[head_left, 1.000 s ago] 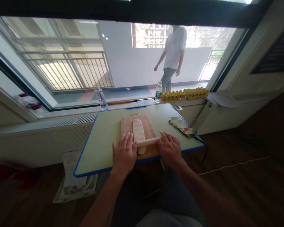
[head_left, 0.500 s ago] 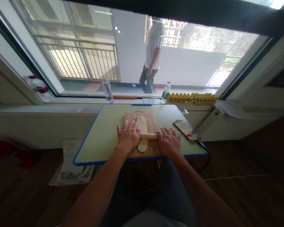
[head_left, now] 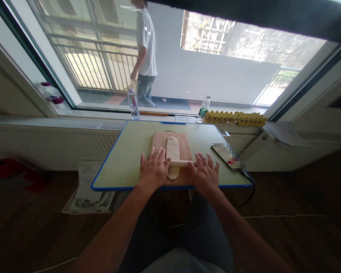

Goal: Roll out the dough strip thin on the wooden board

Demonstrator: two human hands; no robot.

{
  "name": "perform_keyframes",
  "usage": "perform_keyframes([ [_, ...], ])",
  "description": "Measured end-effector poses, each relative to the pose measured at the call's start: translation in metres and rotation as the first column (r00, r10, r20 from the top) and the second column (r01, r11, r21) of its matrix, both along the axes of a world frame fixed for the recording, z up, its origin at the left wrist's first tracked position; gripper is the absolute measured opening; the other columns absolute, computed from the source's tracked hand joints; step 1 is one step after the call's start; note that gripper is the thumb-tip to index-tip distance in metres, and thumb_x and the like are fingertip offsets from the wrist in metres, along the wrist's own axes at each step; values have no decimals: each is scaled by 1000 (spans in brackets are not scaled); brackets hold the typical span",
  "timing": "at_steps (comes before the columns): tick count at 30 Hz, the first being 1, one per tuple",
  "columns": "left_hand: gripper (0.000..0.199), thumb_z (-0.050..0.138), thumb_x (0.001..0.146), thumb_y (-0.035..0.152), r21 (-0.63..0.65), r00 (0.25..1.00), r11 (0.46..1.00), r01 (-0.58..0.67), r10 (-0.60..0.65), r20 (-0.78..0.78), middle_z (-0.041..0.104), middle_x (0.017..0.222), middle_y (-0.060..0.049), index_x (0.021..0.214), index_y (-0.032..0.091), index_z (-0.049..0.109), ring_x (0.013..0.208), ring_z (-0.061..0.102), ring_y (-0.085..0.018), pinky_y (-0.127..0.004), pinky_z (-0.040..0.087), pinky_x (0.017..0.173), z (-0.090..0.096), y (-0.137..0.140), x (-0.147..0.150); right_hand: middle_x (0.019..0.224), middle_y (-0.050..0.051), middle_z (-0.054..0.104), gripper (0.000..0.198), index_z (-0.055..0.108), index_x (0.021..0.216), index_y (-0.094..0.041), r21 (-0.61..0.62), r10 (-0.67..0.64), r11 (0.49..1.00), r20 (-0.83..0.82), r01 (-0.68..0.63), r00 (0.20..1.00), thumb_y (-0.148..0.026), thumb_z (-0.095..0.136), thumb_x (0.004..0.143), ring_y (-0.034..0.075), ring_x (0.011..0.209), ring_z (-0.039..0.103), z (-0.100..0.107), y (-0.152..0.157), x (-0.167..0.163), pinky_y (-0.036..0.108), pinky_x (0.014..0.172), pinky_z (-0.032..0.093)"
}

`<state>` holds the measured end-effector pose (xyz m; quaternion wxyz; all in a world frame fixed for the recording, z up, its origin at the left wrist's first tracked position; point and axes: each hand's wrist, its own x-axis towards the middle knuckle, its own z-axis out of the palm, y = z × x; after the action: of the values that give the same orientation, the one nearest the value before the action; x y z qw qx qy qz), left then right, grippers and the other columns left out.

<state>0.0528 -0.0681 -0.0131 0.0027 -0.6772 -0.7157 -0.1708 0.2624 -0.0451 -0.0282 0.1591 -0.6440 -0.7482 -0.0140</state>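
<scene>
A pale rolling pin (head_left: 181,163) lies crosswise over a long flat strip of dough (head_left: 173,148). The strip runs lengthwise on a wooden cutting board (head_left: 185,146). My left hand (head_left: 154,167) rests on the pin's left end, fingers spread forward and open. On the other end lies my right hand (head_left: 205,171), also open with its fingers apart. Both palms hide the pin's ends. Dough shows beyond the pin and, for a shorter stretch, on my side of it.
A light green table (head_left: 125,159) with a blue edge carries the board and a tablet-like device (head_left: 226,156) at right. Bottles (head_left: 133,106) and yellow egg-carton-like trays (head_left: 235,118) line the windowsill. Outside the window walks a person (head_left: 146,49).
The view has shifted slightly. Both hands stay on the rolling pin, which sits slightly nearer the dough's near end. Outside, the person has moved left.
</scene>
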Motion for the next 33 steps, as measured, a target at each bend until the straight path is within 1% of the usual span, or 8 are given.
perform_keyframes([
  [4, 63, 21, 111, 49, -139, 999, 990, 9, -4, 37, 41, 174, -4, 163, 29, 49, 165, 31, -34, -71, 19, 133, 17, 67, -10, 168, 10, 50, 62, 58, 157, -23, -39, -9, 999, 18, 9, 1000, -55, 29, 114, 40, 161, 28, 23, 46, -17, 73, 128, 13],
  [7, 63, 23, 110, 47, -182, 999, 983, 18, -9, 49, 37, 176, -4, 165, 26, 46, 165, 28, -35, -74, 18, 132, 20, 85, -14, 166, 11, 53, 60, 59, 156, -22, -60, -11, 998, 27, 13, 1000, -54, 31, 114, 41, 159, 33, 29, 56, -21, 75, 127, 16],
  [12, 61, 21, 112, 48, -61, 994, 992, 107, -106, 11, 53, 167, -5, 156, 26, 58, 162, 36, -31, -73, 18, 132, 7, 25, -11, 159, 14, 61, 57, 59, 154, -18, -6, 57, 998, -8, -57, 998, -48, 31, 115, 35, 155, 43, 14, 3, -6, 69, 129, 18],
  [17, 66, 23, 112, 53, 21, 992, 992, 126, -126, -14, 40, 174, -9, 168, 23, 40, 163, 34, -31, -67, 27, 132, -5, -41, -11, 168, 15, 49, 58, 47, 164, -18, 43, 182, 982, 72, -186, 981, -46, 36, 114, 34, 158, 40, 4, -58, 14, 64, 129, 21],
  [19, 66, 22, 112, 52, 10, 992, 992, 122, -122, -15, 39, 174, -8, 168, 24, 40, 164, 33, -31, -68, 26, 132, -4, -31, -12, 169, 14, 49, 57, 47, 164, -20, 13, 184, 983, 86, -186, 979, -46, 36, 115, 34, 159, 40, 8, -53, 13, 65, 130, 19],
  [26, 63, 24, 110, 46, -158, 986, 974, 164, -168, -16, 37, 175, -2, 165, 25, 47, 166, 27, -36, -72, 16, 133, 19, 79, -9, 162, 13, 58, 54, 59, 154, -17, -81, 139, 988, 100, -131, 985, -46, 31, 117, 37, 160, 38, 30, 1, -9, 72, 128, 18],
  [29, 61, 26, 109, 39, -156, 976, 965, 211, -216, -19, 38, 175, -2, 165, 25, 47, 166, 28, -34, -71, 15, 133, 16, 74, -16, 164, 13, 54, 53, 53, 159, -16, -80, 196, 979, 84, -189, 977, -41, 35, 116, 36, 161, 37, 29, -24, -12, 70, 129, 18],
  [33, 61, 21, 111, 42, -67, 972, 970, 232, -233, -8, 43, 173, -4, 165, 28, 45, 165, 32, -28, -69, 19, 133, 2, 24, -40, 171, 11, 45, 53, 47, 163, -17, -34, 316, 949, 35, -315, 948, -35, 37, 114, 29, 162, 36, 24, -77, -18, 59, 133, 17],
])
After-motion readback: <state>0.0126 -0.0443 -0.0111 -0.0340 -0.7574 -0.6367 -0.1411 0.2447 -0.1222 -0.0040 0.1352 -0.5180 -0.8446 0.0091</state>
